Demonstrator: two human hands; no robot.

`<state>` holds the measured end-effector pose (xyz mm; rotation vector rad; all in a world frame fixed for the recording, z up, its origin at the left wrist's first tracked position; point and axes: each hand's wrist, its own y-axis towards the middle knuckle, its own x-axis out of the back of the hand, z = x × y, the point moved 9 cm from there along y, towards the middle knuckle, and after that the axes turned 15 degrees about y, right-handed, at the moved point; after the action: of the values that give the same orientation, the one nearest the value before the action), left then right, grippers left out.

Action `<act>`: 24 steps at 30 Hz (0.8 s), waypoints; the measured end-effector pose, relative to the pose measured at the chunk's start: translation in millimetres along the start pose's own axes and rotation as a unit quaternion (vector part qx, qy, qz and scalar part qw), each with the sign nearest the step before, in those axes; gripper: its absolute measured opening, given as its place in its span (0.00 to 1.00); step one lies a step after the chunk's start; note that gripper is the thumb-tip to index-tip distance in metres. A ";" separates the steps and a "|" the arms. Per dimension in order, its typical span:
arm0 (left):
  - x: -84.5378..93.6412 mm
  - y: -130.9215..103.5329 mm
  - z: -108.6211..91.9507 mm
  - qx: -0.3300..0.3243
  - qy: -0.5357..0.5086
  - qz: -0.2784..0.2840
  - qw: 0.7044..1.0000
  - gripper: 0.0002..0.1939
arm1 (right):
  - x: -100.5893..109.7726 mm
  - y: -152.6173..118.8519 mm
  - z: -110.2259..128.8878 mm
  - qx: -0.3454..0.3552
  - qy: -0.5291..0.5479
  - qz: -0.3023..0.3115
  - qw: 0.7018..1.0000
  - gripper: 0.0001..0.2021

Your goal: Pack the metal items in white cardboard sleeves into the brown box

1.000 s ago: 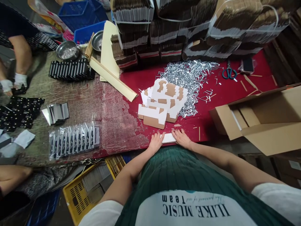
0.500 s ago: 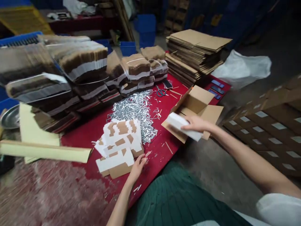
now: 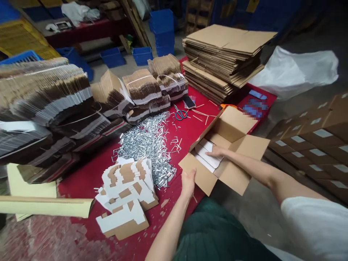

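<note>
An open brown cardboard carton stands at the right of the red table with its flaps spread. Inside it, flat white boxes lie side by side. My right hand reaches into the carton and grips one of them, its fingers partly hidden. At the carton's near left flap, my left hand is closed on the edge, with most of its fingers out of sight. To the left lie folded white-and-brown card pieces, beside a heap of bent metal pieces.
Strapped bundles of cardboard line the table's far side. Flattened cartons are stacked behind the open one. Scissors and a phone lie between. Closed cartons are piled at the right, past a white plastic bag.
My right hand has lowered the white box from above the flap into the carton. My left hand has moved from the card pieces to the carton's flap. The view has shifted.
</note>
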<state>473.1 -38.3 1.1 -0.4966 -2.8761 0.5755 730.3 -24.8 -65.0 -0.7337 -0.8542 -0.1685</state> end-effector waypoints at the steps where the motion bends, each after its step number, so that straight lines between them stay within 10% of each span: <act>1: -0.5 2.9 0.2 0.005 0.006 0.003 1.000 0.25 | -0.4 -2.4 0.6 -0.002 -0.031 -0.009 0.999 0.33; 11: 5.8 5.4 -7.3 -0.022 0.070 0.008 0.997 0.25 | -42.3 -28.6 38.3 0.105 -0.147 0.107 0.978 0.13; 24: 2.5 4.5 -15.5 -0.045 0.045 -0.002 0.998 0.27 | -77.1 -23.9 60.0 0.147 -0.226 0.193 0.944 0.15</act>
<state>475.6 -28.2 13.7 -0.5170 -2.8255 0.4145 631.9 -14.9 -83.5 -0.6511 -1.1211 0.4875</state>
